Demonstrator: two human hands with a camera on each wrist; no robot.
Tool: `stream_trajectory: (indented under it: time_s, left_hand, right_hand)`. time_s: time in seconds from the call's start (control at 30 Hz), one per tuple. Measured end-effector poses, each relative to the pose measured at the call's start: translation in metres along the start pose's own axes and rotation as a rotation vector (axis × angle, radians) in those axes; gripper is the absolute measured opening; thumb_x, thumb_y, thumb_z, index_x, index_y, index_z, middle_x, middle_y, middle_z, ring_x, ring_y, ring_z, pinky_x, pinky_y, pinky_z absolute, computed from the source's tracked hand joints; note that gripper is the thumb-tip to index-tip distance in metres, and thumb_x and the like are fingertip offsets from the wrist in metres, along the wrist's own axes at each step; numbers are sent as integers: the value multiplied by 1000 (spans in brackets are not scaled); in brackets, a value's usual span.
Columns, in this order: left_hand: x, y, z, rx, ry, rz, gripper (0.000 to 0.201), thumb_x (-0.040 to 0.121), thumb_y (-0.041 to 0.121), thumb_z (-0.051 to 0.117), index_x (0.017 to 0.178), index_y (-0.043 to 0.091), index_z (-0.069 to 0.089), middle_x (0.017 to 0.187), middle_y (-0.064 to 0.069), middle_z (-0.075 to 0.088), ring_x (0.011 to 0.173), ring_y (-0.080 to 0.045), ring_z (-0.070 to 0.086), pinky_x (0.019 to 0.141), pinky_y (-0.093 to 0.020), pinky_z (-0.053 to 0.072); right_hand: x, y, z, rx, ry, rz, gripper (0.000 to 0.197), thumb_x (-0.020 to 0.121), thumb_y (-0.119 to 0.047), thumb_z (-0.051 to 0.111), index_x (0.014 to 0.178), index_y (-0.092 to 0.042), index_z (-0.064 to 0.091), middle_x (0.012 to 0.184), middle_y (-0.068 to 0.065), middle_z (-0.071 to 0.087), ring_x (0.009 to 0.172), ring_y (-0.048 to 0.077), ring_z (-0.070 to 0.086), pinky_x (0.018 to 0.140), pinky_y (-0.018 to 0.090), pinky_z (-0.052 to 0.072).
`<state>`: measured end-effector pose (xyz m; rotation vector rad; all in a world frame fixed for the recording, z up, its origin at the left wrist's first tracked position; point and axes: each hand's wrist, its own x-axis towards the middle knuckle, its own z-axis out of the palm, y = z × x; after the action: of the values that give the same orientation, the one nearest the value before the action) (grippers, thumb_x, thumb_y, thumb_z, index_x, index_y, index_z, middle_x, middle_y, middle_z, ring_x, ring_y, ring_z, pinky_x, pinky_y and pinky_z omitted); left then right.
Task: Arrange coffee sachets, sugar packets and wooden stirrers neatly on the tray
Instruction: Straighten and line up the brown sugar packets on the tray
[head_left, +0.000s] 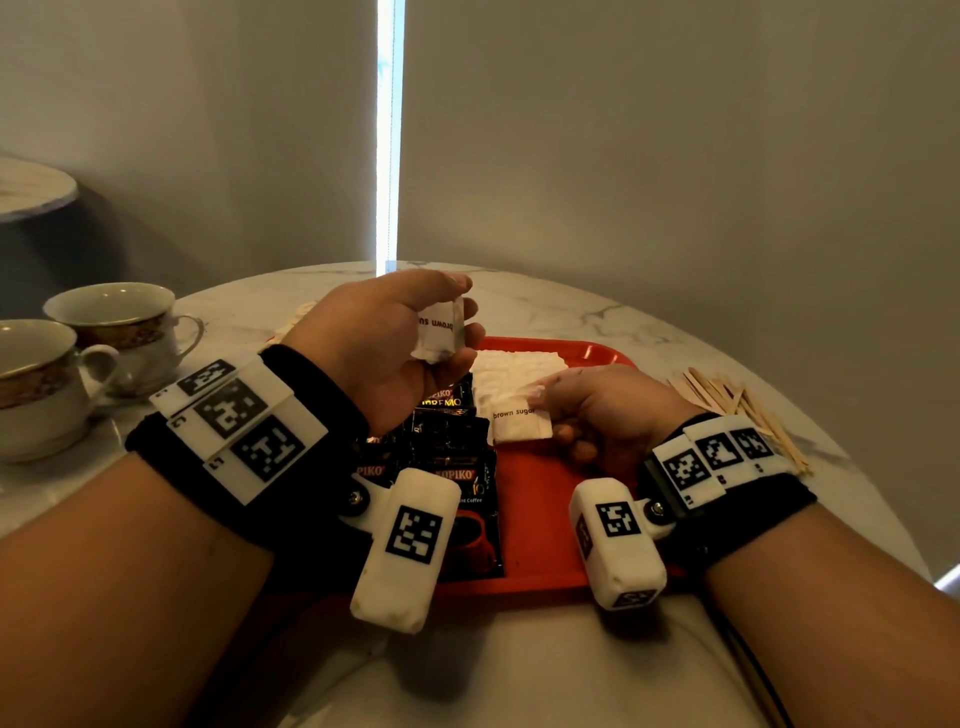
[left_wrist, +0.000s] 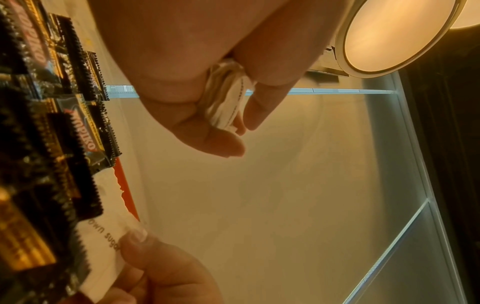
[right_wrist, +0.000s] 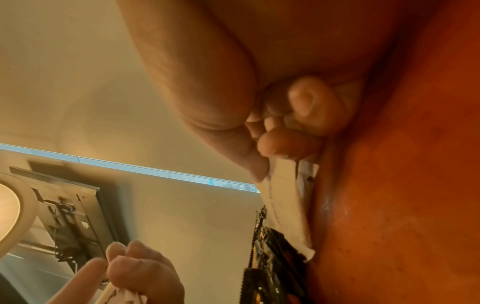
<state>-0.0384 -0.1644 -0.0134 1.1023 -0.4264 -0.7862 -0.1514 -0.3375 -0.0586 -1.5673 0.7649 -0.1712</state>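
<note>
Both fingers (head_left: 457, 312) round sugar packets (head_left: 439, 332).

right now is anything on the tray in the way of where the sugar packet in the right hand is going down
Nothing visible does. The right hand pinches the sugar packet over bare red tray, just right of the coffee sachets and in front of the sugar packets already laid.

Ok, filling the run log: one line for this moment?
left hand holds sugar packets | right hand places brown sugar packet on tray
</note>
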Motion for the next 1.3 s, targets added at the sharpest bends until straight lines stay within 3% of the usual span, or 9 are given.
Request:
stream_trajectory:
  time_s: [0.1, 0.33, 0.93, 1.2, 1.3]
  left_hand:
    - [-1, 0, 1, 6, -3, 1, 7, 95, 15, 60, 100, 11, 63, 94, -9, 62, 74, -19, 63, 47, -22, 50]
    - [-1, 0, 1, -10, -6, 8, 9, 96, 11, 57, 93, 11, 65, 97, -11, 61, 74, -21, 62, 47, -23, 51]
    - [-1, -1, 0, -1, -2, 4, 14, 96, 8, 51, 98, 10, 65, 100, -12, 60, 79, -22, 62, 48, -24, 51]
    - [1, -1, -2, -32, -13, -14, 15, 95, 7, 50, 104, 9, 63, 105, -14, 57, 81, -23, 62, 51, -26, 54]
    - [1, -2, -1, -55, -10, -17, 17, 95, 7, 50, 106, 8, 62, 106, -15, 55, 86, -26, 63, 55, -27, 56]
  right_hand:
    - [-2, -1, 1, -12, 12, -12, 11, 92, -2, 63, 102, -2, 67, 69, 8, 61, 48, 11, 48, 39, 21, 31]
    - [-4, -1, 3, -17, 72, -45, 17, 89, 1, 67, 106, 1, 66, 73, 11, 65, 51, 14, 55, 41, 24, 38]
    - [-9, -3, 3, -84, 105, -64, 17, 91, 2, 64, 107, 1, 70, 76, 13, 63, 53, 16, 61, 44, 25, 46]
    - [-10, -6, 3, -8, 218, -133, 15, 91, -9, 67, 105, -3, 69, 92, 14, 68, 60, 18, 63, 49, 28, 48]
    - [-11, -7, 8, 128, 144, -138, 20, 95, -11, 63, 110, 2, 65, 87, 14, 66, 63, 20, 67, 56, 30, 55]
